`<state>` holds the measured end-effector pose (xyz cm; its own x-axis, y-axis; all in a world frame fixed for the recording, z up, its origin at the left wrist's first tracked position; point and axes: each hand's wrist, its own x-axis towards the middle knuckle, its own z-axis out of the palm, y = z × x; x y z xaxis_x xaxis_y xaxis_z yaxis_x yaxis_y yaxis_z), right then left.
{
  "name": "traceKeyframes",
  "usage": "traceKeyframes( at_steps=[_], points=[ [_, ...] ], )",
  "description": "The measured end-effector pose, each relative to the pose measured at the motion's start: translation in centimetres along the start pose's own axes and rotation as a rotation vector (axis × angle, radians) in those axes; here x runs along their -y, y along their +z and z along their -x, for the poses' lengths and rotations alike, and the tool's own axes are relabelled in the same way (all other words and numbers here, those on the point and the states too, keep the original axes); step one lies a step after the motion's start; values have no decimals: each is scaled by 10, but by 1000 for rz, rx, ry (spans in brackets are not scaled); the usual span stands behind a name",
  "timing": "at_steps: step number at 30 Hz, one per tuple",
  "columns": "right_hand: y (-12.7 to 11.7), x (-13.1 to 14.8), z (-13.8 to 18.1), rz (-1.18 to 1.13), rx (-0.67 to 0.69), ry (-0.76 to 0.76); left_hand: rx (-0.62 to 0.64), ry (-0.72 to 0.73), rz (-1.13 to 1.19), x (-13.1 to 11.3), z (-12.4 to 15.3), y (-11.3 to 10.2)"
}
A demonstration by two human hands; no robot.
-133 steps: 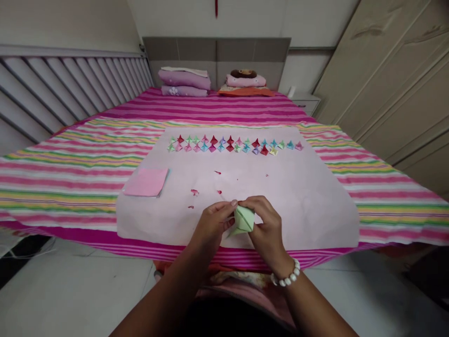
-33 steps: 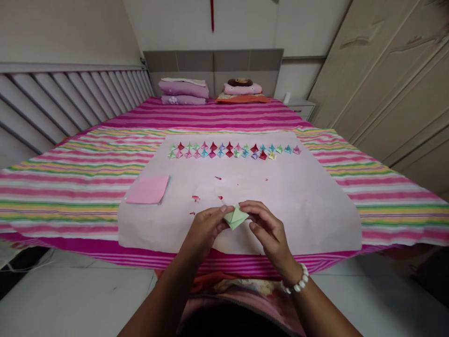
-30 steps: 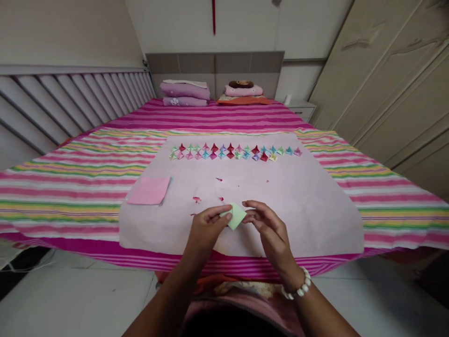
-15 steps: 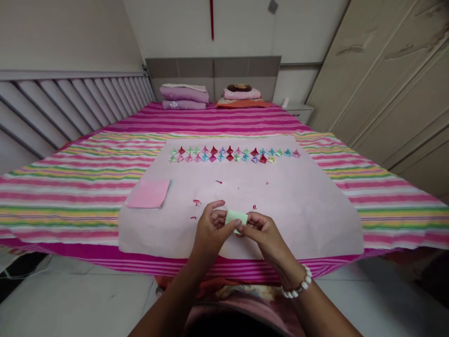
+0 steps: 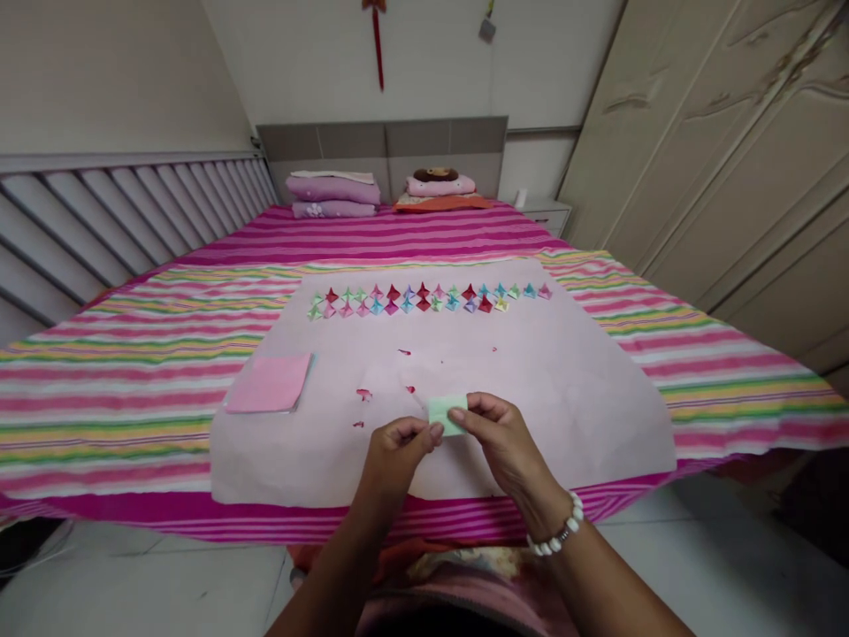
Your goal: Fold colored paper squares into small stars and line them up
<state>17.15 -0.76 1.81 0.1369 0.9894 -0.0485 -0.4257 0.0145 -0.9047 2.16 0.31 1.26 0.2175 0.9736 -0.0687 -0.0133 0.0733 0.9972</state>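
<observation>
A small light green sheet of folding paper (image 5: 439,409) is held up above the white sheet (image 5: 584,380). My right hand (image 5: 508,442) pinches it from the right, thumb lying across its face. At its lower left corner is my left hand (image 5: 394,456), thumb and fingers closed in a pinch. Behind them, several small folded paper pieces (image 5: 423,296) in red, pink, green, blue and purple stand in two rows. Left of my hands lies a stack of square paper (image 5: 271,383), pink on top.
Tiny red scraps (image 5: 364,395) are scattered on the white sheet. It lies on a bed with a striped cover (image 5: 119,389). Folded bedding (image 5: 333,193) rests by the headboard (image 5: 451,137). A slatted rail (image 5: 133,195) runs along the left, a wardrobe (image 5: 703,150) along the right.
My left hand has drawn down and back from the green paper's face to its lower left corner. More of the paper shows now. The camera view has shifted slightly.
</observation>
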Motion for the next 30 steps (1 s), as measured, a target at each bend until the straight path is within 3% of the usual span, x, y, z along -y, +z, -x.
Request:
traceKeyframes(
  at_steps=[12, 18, 24, 30],
  points=[
    [0, 4, 0, 60, -71, -134, 89, 28, -9, 2, 6, 13],
    [1, 2, 3, 56, 40, -89, -59, 23, 21, 3, 6, 16],
    [-5, 6, 8, 163, 29, -92, 83, 71, 85, -1, 3, 9],
    [-4, 10, 11, 143, 76, -110, 58, 193, 174, -8, 1, 4]
  ],
)
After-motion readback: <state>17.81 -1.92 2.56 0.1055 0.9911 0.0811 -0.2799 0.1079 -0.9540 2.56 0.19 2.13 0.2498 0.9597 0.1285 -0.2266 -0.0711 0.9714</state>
